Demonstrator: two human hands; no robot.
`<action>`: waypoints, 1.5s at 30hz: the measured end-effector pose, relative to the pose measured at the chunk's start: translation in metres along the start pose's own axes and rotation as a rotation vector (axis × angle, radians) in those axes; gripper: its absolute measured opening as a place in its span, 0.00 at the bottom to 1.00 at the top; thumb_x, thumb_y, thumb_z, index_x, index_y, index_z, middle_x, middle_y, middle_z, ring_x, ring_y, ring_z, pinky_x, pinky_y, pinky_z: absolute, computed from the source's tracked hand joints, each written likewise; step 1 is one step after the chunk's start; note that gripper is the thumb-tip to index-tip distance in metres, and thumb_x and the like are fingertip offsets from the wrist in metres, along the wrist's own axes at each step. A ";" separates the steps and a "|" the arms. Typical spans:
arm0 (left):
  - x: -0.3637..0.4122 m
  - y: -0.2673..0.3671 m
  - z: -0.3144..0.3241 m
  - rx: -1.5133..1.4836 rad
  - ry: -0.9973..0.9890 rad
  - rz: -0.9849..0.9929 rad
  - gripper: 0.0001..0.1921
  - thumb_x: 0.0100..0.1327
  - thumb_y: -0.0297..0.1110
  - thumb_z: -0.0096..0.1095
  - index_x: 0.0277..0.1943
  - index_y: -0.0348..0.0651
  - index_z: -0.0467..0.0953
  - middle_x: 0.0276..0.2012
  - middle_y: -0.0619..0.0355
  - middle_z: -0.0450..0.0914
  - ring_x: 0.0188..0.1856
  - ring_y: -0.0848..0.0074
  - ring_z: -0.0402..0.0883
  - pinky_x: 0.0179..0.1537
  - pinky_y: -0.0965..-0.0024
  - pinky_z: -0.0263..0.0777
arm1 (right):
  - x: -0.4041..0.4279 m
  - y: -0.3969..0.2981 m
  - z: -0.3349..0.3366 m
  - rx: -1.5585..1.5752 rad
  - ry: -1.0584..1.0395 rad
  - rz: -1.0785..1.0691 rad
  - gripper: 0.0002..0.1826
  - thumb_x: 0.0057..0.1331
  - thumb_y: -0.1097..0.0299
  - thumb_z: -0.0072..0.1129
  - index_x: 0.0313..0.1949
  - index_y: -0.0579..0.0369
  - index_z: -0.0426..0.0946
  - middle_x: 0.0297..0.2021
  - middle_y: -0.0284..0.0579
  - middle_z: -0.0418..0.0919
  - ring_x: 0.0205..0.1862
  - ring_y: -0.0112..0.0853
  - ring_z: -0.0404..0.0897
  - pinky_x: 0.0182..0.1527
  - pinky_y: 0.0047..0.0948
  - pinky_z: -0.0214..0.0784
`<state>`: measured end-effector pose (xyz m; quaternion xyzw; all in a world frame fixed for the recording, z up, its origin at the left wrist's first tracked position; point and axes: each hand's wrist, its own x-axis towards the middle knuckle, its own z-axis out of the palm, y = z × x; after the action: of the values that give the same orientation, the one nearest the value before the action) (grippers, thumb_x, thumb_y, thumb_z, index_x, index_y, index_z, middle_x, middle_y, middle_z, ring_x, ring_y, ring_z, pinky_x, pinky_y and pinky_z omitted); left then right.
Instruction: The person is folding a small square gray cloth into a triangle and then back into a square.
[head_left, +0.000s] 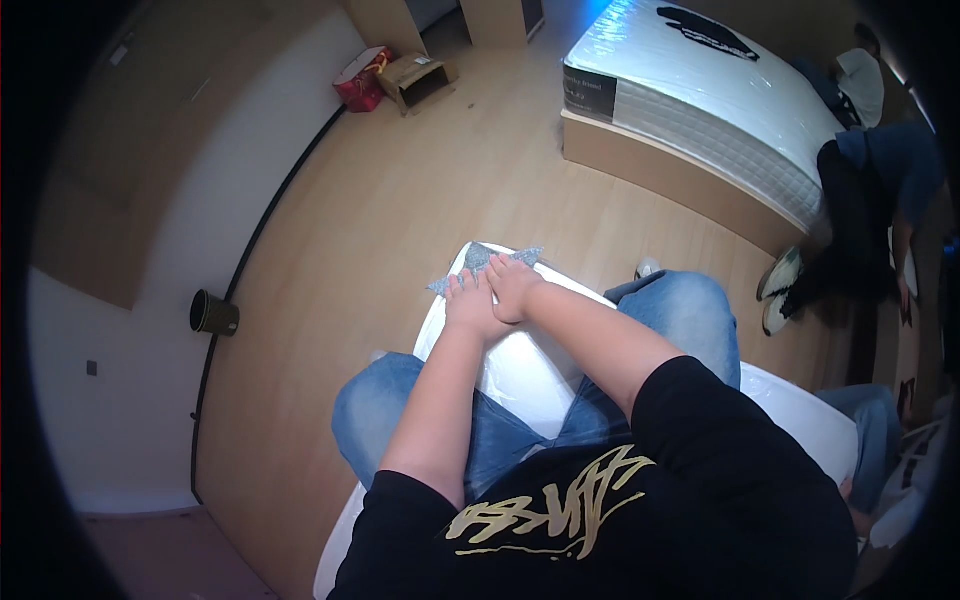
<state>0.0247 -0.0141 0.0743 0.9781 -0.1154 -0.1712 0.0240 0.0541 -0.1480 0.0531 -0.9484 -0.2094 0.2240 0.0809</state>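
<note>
My left hand lies flat, palm down, on a grey cloth. Right beside it, my right hand rests over the same cloth and touches the left hand. The cloth's pointed corners stick out on both sides of my fingers, while its middle is hidden under them. Beneath the cloth is the corner end of a white, plastic-wrapped mattress-like pad, between my knees in blue jeans. Neither hand has its fingers curled round anything that I can see.
A plastic-wrapped mattress lies on a tan bed base, with a black cloth item on top. People are at the right. By the left wall stand a wastebasket, a red bag and a cardboard box.
</note>
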 end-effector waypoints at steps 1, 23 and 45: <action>-0.006 -0.001 0.001 -0.011 -0.014 -0.002 0.73 0.49 0.84 0.69 0.85 0.36 0.53 0.84 0.33 0.54 0.86 0.36 0.48 0.85 0.44 0.43 | -0.006 -0.001 0.002 0.008 0.024 -0.017 0.49 0.71 0.48 0.46 0.85 0.64 0.51 0.87 0.62 0.46 0.89 0.48 0.45 0.87 0.47 0.41; -0.149 0.058 0.055 -0.042 -0.190 0.076 0.55 0.66 0.52 0.69 0.86 0.34 0.48 0.84 0.23 0.42 0.83 0.21 0.44 0.80 0.27 0.47 | -0.166 -0.025 0.068 -0.159 -0.161 -0.116 0.49 0.75 0.52 0.55 0.85 0.67 0.45 0.86 0.67 0.43 0.88 0.57 0.42 0.85 0.54 0.43; -0.081 0.054 0.028 0.061 -0.315 -0.026 0.57 0.69 0.58 0.63 0.88 0.37 0.39 0.88 0.34 0.35 0.87 0.30 0.35 0.78 0.32 0.57 | -0.104 -0.025 0.044 -0.223 -0.196 0.042 0.46 0.77 0.56 0.41 0.87 0.64 0.38 0.88 0.60 0.34 0.90 0.51 0.33 0.87 0.51 0.29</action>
<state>-0.0712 -0.0482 0.0791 0.9409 -0.1102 -0.3192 -0.0262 -0.0599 -0.1681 0.0606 -0.9292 -0.2201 0.2927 -0.0503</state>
